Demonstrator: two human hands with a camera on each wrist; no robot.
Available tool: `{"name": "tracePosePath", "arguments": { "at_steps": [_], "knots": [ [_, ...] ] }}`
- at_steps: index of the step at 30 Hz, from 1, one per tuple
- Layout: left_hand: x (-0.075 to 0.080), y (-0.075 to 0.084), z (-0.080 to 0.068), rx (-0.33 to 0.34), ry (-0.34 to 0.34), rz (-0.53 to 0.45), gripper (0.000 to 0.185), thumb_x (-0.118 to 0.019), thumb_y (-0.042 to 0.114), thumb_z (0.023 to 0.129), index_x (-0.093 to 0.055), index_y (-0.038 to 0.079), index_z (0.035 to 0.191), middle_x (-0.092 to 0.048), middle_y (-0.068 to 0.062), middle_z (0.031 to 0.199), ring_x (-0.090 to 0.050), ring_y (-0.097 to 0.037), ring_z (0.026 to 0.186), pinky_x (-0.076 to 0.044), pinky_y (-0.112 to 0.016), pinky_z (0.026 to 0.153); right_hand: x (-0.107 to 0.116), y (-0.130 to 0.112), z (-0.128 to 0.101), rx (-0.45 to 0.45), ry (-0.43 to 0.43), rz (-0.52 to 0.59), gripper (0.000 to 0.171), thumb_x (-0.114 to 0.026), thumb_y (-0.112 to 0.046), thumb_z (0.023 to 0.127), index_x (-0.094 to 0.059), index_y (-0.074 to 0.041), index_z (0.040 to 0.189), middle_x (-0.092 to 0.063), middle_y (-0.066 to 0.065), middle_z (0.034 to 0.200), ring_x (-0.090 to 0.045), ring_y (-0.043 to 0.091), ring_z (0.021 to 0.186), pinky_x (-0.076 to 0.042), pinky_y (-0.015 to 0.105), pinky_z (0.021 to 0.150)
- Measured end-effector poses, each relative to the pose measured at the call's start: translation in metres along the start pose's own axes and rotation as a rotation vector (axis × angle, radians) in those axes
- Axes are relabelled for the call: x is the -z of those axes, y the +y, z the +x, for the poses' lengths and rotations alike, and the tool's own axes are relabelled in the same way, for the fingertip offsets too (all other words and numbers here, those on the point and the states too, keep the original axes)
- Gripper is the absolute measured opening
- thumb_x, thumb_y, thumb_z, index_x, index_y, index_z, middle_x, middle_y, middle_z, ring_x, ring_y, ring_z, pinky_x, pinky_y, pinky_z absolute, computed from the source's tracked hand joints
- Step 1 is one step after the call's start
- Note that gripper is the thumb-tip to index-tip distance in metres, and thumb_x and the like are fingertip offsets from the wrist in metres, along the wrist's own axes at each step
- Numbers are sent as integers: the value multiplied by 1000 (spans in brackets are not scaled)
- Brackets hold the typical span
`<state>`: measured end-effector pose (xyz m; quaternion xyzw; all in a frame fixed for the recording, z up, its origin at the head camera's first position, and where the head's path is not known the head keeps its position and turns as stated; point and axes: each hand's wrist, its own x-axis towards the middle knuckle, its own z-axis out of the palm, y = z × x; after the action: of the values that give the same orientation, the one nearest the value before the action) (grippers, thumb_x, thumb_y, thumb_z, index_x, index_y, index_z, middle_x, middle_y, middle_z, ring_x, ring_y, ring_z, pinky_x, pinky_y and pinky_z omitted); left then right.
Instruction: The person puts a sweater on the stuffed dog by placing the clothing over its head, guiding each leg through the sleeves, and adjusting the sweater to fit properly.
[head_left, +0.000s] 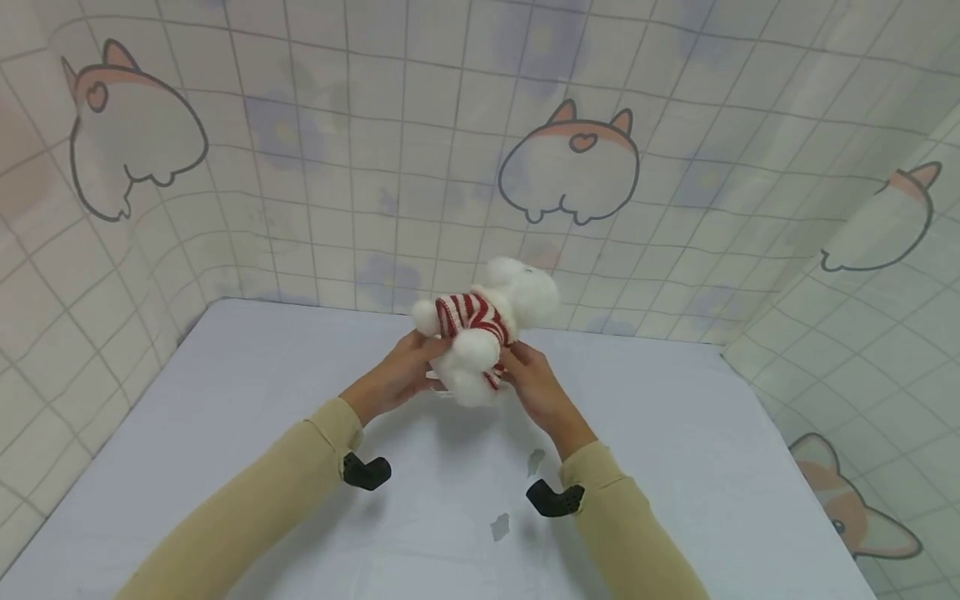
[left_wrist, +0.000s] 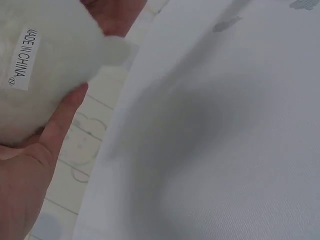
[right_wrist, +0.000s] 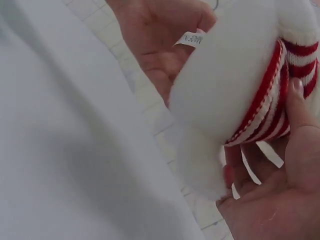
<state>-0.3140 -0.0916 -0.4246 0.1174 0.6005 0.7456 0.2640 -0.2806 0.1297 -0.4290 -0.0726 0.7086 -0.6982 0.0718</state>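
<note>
Both hands hold a white plush toy (head_left: 476, 350) in a red-and-white striped knit sweater (right_wrist: 267, 112), raised over the white table. Its round head tilts up and to the right in the head view. My left hand (head_left: 397, 372) grips the lower body from the left; a white "MADE IN CHINA" tag (left_wrist: 23, 59) shows on the fur there. From the other side my right hand (head_left: 536, 385) grips the toy at the sweater, thumb on the striped knit and fingers curled beneath. The toy's body hides part of the left fingers.
Under the hands lies a white tabletop (head_left: 645, 433) with two small grey patches (head_left: 500, 527). A tiled-pattern curtain (head_left: 360, 167) with cartoon corgi prints surrounds its back and sides. Black wrist mounts (head_left: 555, 498) stick out from both beige sleeves (head_left: 255, 500).
</note>
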Motion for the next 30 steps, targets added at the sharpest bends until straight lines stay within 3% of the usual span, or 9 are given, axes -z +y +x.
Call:
{"name": "tracePosePath", "arguments": {
  "at_steps": [3,7,10,14,18,23,30],
  "knots": [
    [-1,-1,-1,-48,84,16,56,-51,22,101,-23,21,150,-35,-11,152,-41,-35,136,-50,-51,96,1,-6,0,-26,72,-61,44,-54,-28,98,-52,-10,139,-61,2,114,-55,10,103,-46,34,92],
    [-3,-3,-3,-97,175,64,54,-51,19,101,-28,21,150,-36,-11,152,-43,-35,135,-51,-50,95,2,-15,-1,-72,123,-97,38,-54,-29,98,-58,-12,132,-62,5,104,-59,14,89,-48,31,77],
    [-4,-4,-4,-139,212,122,53,-53,19,100,-31,20,148,-38,-10,150,-45,-35,133,-52,-49,94,2,-25,-2,-118,124,-92,47,-45,-44,101,-56,-12,133,-63,7,118,-64,20,91,-53,27,73],
    [-5,-6,-2,-195,233,235,54,-56,23,98,-33,23,148,-40,-9,148,-49,-34,130,-53,-46,93,3,-36,-7,-164,82,-73,69,-33,-64,96,-48,-12,140,-55,11,136,-64,31,107,-58,39,82],
    [-7,-8,-4,-216,206,272,57,-59,24,97,-33,25,148,-40,-8,147,-49,-32,130,-51,-45,96,1,-39,-6,-186,63,-85,67,-43,-59,96,-44,-12,143,-52,12,139,-56,30,122,-53,47,93],
    [-8,-7,-5,-180,112,217,63,-62,21,95,-29,23,148,-38,-8,148,-43,-30,135,-43,-50,106,-1,-37,-4,-190,92,-92,57,-53,-42,96,-45,-11,143,-52,12,138,-52,26,124,-51,43,95],
    [-5,0,-4,-100,45,123,54,-38,42,101,-28,13,145,-33,-12,147,-34,-30,137,-30,-58,113,-1,-31,-4,-175,116,-108,51,-55,-30,95,-47,-16,143,-56,10,137,-57,21,116,-53,34,89]
  ]
}}
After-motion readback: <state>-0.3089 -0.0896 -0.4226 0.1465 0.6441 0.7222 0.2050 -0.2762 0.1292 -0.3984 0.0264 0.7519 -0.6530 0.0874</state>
